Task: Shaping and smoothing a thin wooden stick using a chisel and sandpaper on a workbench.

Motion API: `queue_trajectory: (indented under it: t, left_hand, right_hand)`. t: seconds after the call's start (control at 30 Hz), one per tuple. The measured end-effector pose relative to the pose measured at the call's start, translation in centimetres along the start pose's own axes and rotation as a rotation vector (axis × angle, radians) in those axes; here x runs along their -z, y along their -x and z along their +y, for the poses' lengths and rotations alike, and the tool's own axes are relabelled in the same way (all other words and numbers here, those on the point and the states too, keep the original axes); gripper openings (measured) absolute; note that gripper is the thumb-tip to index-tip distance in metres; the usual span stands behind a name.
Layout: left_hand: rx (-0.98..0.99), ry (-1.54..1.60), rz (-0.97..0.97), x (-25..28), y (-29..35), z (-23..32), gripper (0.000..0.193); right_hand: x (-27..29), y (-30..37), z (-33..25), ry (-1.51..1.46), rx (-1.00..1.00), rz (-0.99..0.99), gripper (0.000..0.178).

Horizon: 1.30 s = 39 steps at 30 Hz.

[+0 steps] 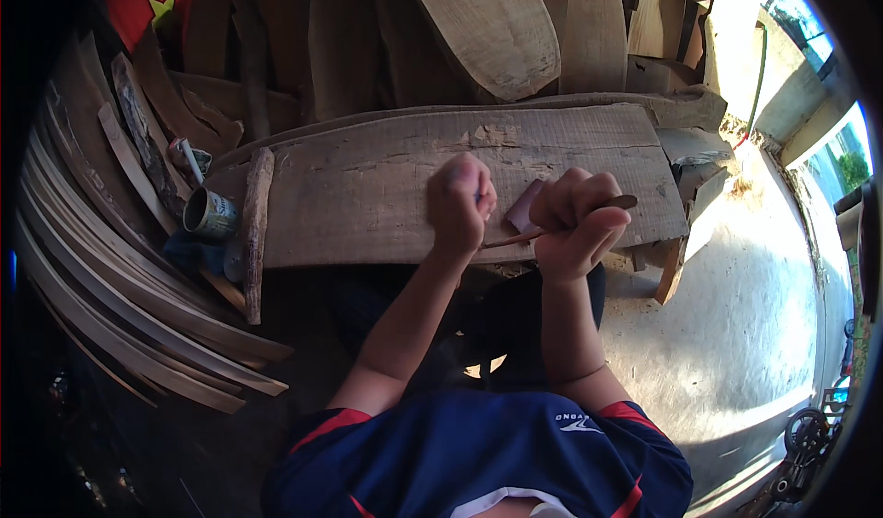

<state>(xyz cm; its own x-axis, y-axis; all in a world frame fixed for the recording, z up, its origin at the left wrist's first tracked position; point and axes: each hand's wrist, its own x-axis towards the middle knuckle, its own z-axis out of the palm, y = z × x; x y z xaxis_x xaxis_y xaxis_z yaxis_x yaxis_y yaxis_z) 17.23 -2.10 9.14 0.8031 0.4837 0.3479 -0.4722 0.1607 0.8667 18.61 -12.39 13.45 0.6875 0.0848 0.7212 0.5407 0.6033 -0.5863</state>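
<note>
My right hand [578,222] is closed around a slim brown wooden stick [515,239]. One end of it pokes out past the thumb, and the thin other end points left toward my left wrist. My left hand [463,201] makes a fist over the board; a small dark bluish bit shows between its fingers, too hidden to name. Between the hands, a flat reddish-brown piece [523,208], perhaps sandpaper, lies on the wide wooden board [359,187]. Its surface is cracked and chipped beyond my left hand.
Left of the board's upright wooden end piece [257,233] is a tin can [210,214] lying tilted. Long curved wood strips [138,306] fan out at the left. Large planks [497,30] lean behind the board. Sunlit concrete floor [736,270] spreads to the right.
</note>
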Motion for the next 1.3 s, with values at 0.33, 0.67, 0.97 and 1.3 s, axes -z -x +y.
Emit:
queue_trajectory:
  t: [0.33, 0.67, 0.97, 1.3]
  left_hand:
    - [0.061, 0.108, -0.029, -0.5, -0.8, 1.4, 0.038]
    - [0.023, -0.02, -0.074, -1.5, -0.5, 0.4, 0.036]
    - [0.01, -0.043, -0.099, -0.6, -0.3, -1.1, 0.033]
    - [0.031, -0.097, -0.122, -0.1, -1.0, -1.7, 0.03]
  right_hand:
    - [1.4, -1.2, 0.9, -0.023, -0.003, -0.004, 0.05]
    - [1.4, -1.1, 0.8, -0.017, 0.008, 0.008, 0.048]
    - [-0.3, -1.2, 0.9, 0.047, -0.025, 0.043, 0.053]
    - [0.2, -0.8, 1.3, 0.047, -0.003, -0.054, 0.05]
